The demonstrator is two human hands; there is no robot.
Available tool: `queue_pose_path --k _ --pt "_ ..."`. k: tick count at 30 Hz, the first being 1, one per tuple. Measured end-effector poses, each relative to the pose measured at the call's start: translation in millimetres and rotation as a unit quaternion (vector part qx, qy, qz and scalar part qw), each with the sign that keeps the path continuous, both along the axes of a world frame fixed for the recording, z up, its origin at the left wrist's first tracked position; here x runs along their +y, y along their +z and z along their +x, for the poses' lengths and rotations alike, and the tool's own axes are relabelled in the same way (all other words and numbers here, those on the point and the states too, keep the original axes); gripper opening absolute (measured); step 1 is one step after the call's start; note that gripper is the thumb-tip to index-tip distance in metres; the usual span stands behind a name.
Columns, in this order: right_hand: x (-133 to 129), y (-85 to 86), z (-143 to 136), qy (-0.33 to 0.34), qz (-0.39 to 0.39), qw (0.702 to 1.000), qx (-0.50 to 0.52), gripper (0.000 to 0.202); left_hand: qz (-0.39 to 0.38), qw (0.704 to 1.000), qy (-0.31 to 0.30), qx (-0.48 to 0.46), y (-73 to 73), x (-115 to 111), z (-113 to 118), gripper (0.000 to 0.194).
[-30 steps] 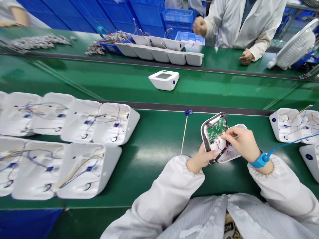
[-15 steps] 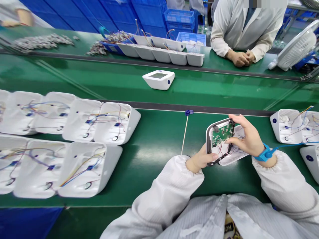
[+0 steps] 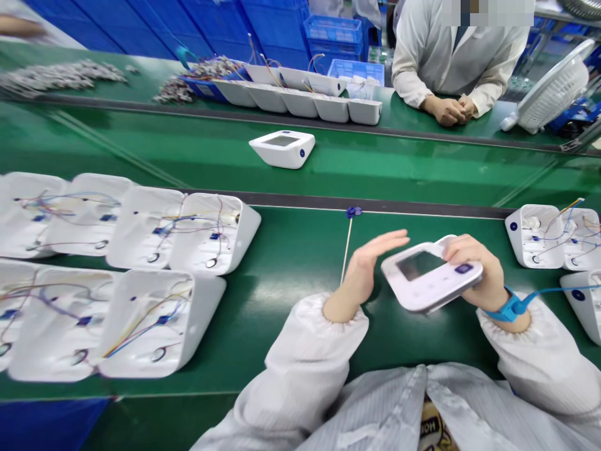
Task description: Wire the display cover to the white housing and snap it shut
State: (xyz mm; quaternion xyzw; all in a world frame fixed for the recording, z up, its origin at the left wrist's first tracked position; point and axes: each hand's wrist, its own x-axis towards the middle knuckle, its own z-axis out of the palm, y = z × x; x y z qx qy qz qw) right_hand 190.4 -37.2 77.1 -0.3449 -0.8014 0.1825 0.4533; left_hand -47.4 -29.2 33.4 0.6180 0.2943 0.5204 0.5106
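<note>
My right hand (image 3: 481,266) grips a white front cover (image 3: 413,291) by its right side. Its face, with a dark display window (image 3: 419,264) and a blue button (image 3: 464,268), is turned up towards me. A white edge, apparently of the housing, shows behind the cover; whether the two are joined I cannot tell. The circuit board is hidden from this side. Just left of the cover, my left hand (image 3: 361,272) is open and holds nothing, its fingers stretched out together. A blue strap (image 3: 509,308) with a cord circles my right wrist.
White housings (image 3: 206,313) with wires stand in rows at left, others (image 3: 535,235) at right. A finished-looking white device (image 3: 284,150) lies on the green belt (image 3: 399,169). Small blue parts (image 3: 353,212) lie by the bench's far edge. A person (image 3: 457,56) leans opposite, beside a fan (image 3: 549,88).
The cover has turned over from its circuit-board side to its display side. My left hand has let go of it and moved left. The white device on the belt has shifted left.
</note>
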Motion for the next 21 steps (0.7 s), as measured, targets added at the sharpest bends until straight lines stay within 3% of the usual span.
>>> queue_pose_path --k 1,3,6,9,11,13,17,19,21 --pt "-0.3 1.8 -0.3 0.007 0.035 0.998 -0.042 0.010 -0.001 0.999 0.054 0.009 0.4 0.8 -2.3 0.085" --pt "0.3 5.9 -2.9 0.003 0.096 0.982 -0.164 0.020 -0.010 0.996 0.074 0.041 0.3 -0.6 -2.5 0.078" --pt "-0.7 11.6 -13.1 0.024 0.169 0.933 -0.317 0.031 -0.024 0.992 -0.021 0.119 0.8 -8.4 5.9 0.084" --pt "-2.2 19.1 -23.3 0.100 0.196 0.898 -0.381 0.034 -0.049 0.976 -0.060 0.203 3.1 -17.8 16.8 0.123" --pt "3.7 25.7 -22.2 0.104 0.165 0.904 -0.380 0.030 -0.047 0.971 -0.045 0.230 4.3 -21.3 21.9 0.130" --pt "18.6 30.0 -12.1 0.053 0.117 0.933 -0.336 0.022 -0.015 0.974 -0.016 0.226 3.8 -21.8 24.9 0.122" --pt "57.0 20.0 14.2 -0.025 -0.001 0.980 -0.199 0.038 0.084 0.983 0.034 0.162 -6.4 -18.4 28.7 0.111" --pt "64.3 8.6 14.8 -0.024 -0.080 0.967 -0.242 0.025 0.120 0.986 0.032 0.107 -15.7 -17.6 31.4 0.107" --pt "59.5 -0.1 4.2 -0.026 -0.104 0.925 -0.364 0.019 0.133 0.990 0.013 0.044 -25.5 -17.7 34.5 0.106"
